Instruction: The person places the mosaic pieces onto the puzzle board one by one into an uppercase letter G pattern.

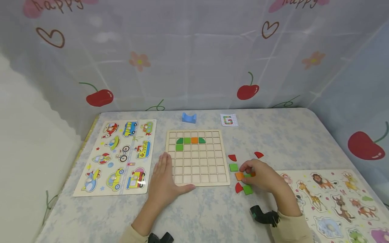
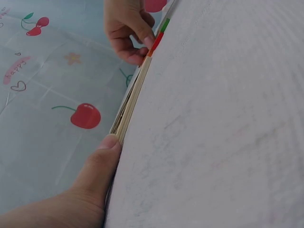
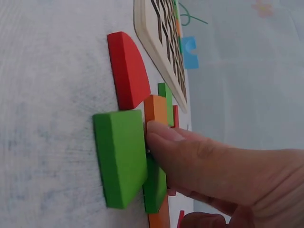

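On the mottled pale tabletop [image 1: 212,216], just right of the wooden grid board [image 1: 202,168], a loose scatter of coloured blocks. Right hand [image 1: 259,175] among them; thumb and forefinger pinch an orange square block [image 1: 239,176], low, at table level. Close by: a green square [image 1: 233,167] above it, a red quarter-round [image 1: 239,187] and another green square [image 1: 247,189] below; more pieces partly hidden under the hand. Left hand [image 1: 164,177] grips nothing: fingers straight along the board's left edge, thumb spread wide and touching its near edge.

Near the board's top, one row, left to right: green quarter-round [image 1: 180,140], green square, orange square, green quarter-round. One further green square under the leftmost.

Beyond the board, a blue stand [image 1: 189,118] and a small card [image 1: 229,120] with a coloured G. Vehicle puzzle [image 1: 104,175] at left, animal puzzle [image 1: 337,175] at right.
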The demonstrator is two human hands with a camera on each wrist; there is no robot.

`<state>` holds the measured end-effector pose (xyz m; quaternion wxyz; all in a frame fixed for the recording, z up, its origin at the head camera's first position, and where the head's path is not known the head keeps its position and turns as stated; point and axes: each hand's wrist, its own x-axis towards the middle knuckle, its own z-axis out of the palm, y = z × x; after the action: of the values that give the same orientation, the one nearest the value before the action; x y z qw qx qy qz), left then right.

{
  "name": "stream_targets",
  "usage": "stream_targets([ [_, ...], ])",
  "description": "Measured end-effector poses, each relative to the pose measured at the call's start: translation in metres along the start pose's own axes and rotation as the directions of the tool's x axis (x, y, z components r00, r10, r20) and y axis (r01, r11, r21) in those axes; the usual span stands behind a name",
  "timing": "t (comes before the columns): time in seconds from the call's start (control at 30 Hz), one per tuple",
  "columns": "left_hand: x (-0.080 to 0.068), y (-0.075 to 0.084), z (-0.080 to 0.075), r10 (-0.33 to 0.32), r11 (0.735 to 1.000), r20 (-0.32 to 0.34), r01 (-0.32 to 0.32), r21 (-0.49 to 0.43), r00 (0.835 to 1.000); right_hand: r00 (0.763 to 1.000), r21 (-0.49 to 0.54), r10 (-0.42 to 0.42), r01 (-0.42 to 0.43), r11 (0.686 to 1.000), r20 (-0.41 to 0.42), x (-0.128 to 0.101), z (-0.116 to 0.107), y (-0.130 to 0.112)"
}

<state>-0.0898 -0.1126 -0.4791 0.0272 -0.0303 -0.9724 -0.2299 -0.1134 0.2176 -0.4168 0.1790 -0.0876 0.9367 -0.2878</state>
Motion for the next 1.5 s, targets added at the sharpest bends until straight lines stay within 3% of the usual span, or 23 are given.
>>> stream_targets([
  [0.23,0.001,0.000,-0.001,0.007,1.000,0.000,-0.007,-0.020,1.000,0.997,0.055,-0.040,0.043,0.998,-0.060,0.002,0.003,0.003],
  [0.63,0.000,0.002,-0.004,-0.019,0.999,0.038,0.021,-0.049,0.999,0.995,0.189,-0.080,0.091,0.978,-0.066,0.018,0.002,0.005],
  [1.03,0.002,-0.001,-0.002,-0.017,0.998,0.054,0.020,-0.058,0.998,0.987,0.327,-0.163,0.155,0.932,-0.003,0.078,0.026,-0.057],
  [1.27,0.001,-0.002,-0.004,0.015,0.999,0.053,-0.013,-0.044,0.998,0.977,0.270,-0.213,0.212,0.939,-0.027,0.111,0.052,-0.096],
  [1.5,0.001,-0.003,-0.005,0.022,0.999,0.057,-0.020,-0.034,0.998,0.976,0.203,-0.209,0.218,0.954,-0.065,0.124,0.065,-0.115],
])
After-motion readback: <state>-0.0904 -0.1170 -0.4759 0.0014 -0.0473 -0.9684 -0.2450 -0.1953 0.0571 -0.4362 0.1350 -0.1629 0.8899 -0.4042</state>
